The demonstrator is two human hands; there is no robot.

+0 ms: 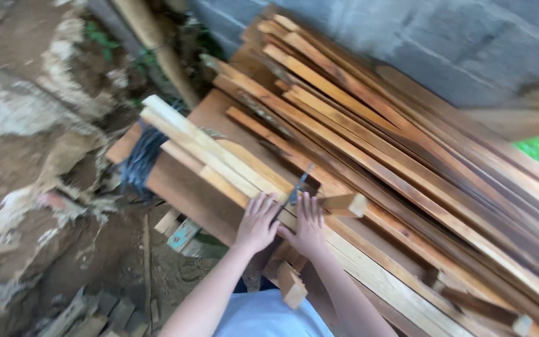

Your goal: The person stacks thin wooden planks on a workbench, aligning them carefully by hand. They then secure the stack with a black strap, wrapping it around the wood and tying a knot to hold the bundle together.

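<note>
**Two hands pressed on a pale plank beside the lumber stack**

At the far left of the frame lay bare earth and pale rock (14,106), with scraps of wood and rubble (88,315) in the lower left corner. A little right of that, a dark coil of wire (140,159) wrapped the end of a broad brown board (182,187), and a small teal-painted offcut (183,234) sat just below its edge.

Near the lower middle, the person's left hand (257,223) lay palm down, fingers spread and gripping nothing, on a pale plank (219,156) that ran from the upper left toward the lower right. Just beside it, the right hand (310,228) also rested flat and open on the same plank, the two hands nearly touching. Between them, a thin dark metal tool (297,185) lay slanted across the wood; whether either hand held it I could not tell. A short wooden block (344,204) sat just right of the right hand, and another block (291,284) stuck out below the wrists.

To the right, a stack of long reddish planks (419,168) leaned along a grey concrete wall (444,37).
</note>
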